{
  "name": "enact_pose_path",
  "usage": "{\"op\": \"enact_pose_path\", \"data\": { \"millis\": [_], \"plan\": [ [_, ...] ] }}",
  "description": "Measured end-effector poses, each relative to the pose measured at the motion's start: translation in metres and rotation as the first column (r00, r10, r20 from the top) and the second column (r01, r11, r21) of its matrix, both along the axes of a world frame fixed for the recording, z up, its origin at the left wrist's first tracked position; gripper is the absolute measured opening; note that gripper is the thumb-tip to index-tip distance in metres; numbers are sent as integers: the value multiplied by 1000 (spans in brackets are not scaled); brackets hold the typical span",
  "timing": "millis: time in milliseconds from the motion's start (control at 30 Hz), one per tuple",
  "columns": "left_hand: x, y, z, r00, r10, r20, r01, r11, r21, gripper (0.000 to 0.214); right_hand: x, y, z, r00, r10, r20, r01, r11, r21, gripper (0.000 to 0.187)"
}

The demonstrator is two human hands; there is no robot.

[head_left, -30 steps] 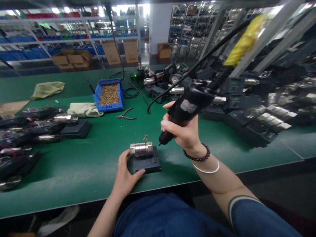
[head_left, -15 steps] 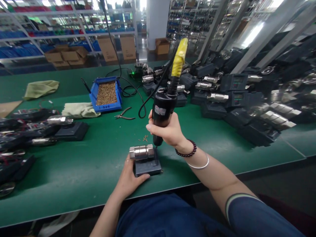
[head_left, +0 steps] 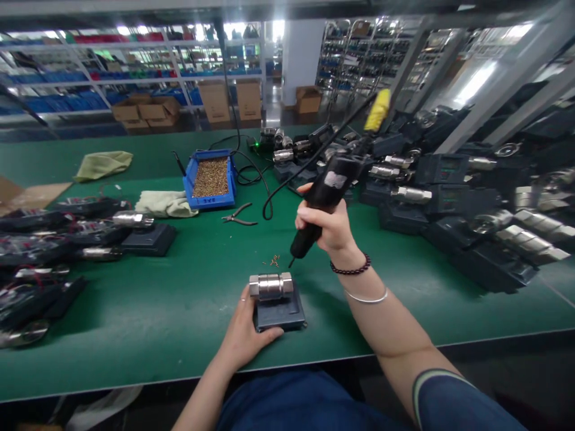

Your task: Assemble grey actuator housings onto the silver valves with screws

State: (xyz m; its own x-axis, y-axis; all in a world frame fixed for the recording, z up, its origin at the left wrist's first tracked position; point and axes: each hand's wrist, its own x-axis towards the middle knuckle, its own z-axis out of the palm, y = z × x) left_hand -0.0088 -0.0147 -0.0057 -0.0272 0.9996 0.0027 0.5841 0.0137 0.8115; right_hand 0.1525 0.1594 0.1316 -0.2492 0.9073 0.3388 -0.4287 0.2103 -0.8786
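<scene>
My right hand (head_left: pixel 330 224) is wrapped round a black electric screwdriver (head_left: pixel 324 188) with yellow tape on its cable end. The tool tilts, its bit pointing down-left, apart from the unit below. My left hand (head_left: pixel 249 332) grips the left side of a dark grey housing (head_left: pixel 281 314) lying on the bench, thumb along its near edge. Across the housing's far side sits a shiny metal pipe fitting (head_left: pixel 271 286) with hexagonal ends. Just beyond it, several small brass screws (head_left: pixel 275 260) lie loose on the green bench top (head_left: pixel 202 299).
A blue bin (head_left: pixel 210 202) full of brass screws stands beyond, with cutting pliers (head_left: pixel 240 216) and a folded cloth (head_left: pixel 164 204) near it. Open units with wires (head_left: pixel 49 239) crowd the left. Finished-looking meter units (head_left: pixel 449 203) are piled at right. A black cable (head_left: pixel 269 200) loops across the bench.
My right hand has lifted the screwdriver off the housing's far right corner, moving it right and tilting it over. My left hand keeps its hold. The camera view has shifted.
</scene>
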Motion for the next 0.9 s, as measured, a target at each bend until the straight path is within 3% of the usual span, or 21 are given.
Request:
{"op": "enact_pose_path", "data": {
  "millis": [100, 267, 433, 533, 600, 667, 733, 800, 900],
  "plan": [
    [1, 0, 1, 1000, 5, -3, -5, 1000, -4, 78, -10, 7, -14, 982, -184, -43, 184, 983, 10, 31],
    [2, 1, 1, 1000, 7, 20, -7, 1000, -8, 81, -24, 7, -38, 975, -222, -8, 222, 975, 10, 31],
    [2, 0, 3, 999, 2, 46, -1, 1000, -9, 81, -19, 4, -35, 956, -292, -14, 292, 956, 31, 28],
    [-1, -6, 5, 997, 27, 75, -31, 998, 60, 85, -6, -2, -19, 950, -311, -17, 312, 948, 60, 29],
    [-3, -12, 10, 991, 107, 83, -120, 978, 168, 72, 6, -11, -3, 948, -314, -52, 318, 944, 89, 29],
    [-3, -17, 19, 968, 243, 57, -248, 916, 315, 43, 18, -23, 17, 944, -307, -119, 322, 938, 132, 28],
    [0, -19, 34, 940, 341, 18, -306, 818, 487, 21, 27, -39, 39, 935, -301, -190, 332, 930, 160, 26],
    [8, -16, 53, 940, 340, -29, -246, 735, 632, 12, 35, -56, 60, 924, -286, -252, 326, 936, 132, 28],
    [20, -5, 79, 954, 275, -119, -92, 649, 755, 16, 43, -78, 80, 936, -209, -284, 239, 968, 75, 32]
  ]
}}
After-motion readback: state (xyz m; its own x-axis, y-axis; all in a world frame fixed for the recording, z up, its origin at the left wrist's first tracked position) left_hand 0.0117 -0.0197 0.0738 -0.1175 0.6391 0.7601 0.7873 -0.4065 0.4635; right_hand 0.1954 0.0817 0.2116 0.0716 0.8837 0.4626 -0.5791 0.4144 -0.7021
